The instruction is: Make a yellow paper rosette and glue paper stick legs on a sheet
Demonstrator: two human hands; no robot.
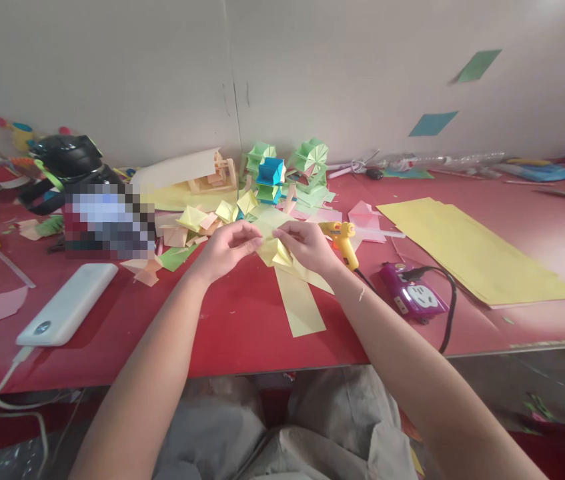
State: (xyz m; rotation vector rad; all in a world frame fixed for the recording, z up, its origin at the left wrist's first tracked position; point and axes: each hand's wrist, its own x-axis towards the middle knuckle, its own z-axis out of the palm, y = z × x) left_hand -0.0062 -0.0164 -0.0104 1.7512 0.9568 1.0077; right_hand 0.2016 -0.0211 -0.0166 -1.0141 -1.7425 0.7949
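Note:
Both my hands meet over the middle of the red table, with a piece of pale yellow paper (pixel 266 252) between them. The fingers of my left hand (pixel 229 248) are pinched at its left edge. My right hand (pixel 307 245) pinches the same paper from the right, partly covering it. Just below the fingers is a folded yellow paper piece (pixel 282 255). A pale yellow paper strip (pixel 301 303) lies on the table nearer to me. Behind my hands are small folded yellow pieces (pixel 226 211) and a blue folded paper piece (pixel 270 172).
Right of my hands lie a yellow glue gun (pixel 345 241), a purple power socket (pixel 415 293) and yellow paper sheets (pixel 477 257). Leftward are a white power bank (pixel 68 303) and a black bottle (pixel 69 160). Green folded paper shapes (pixel 312 157) stand near the wall.

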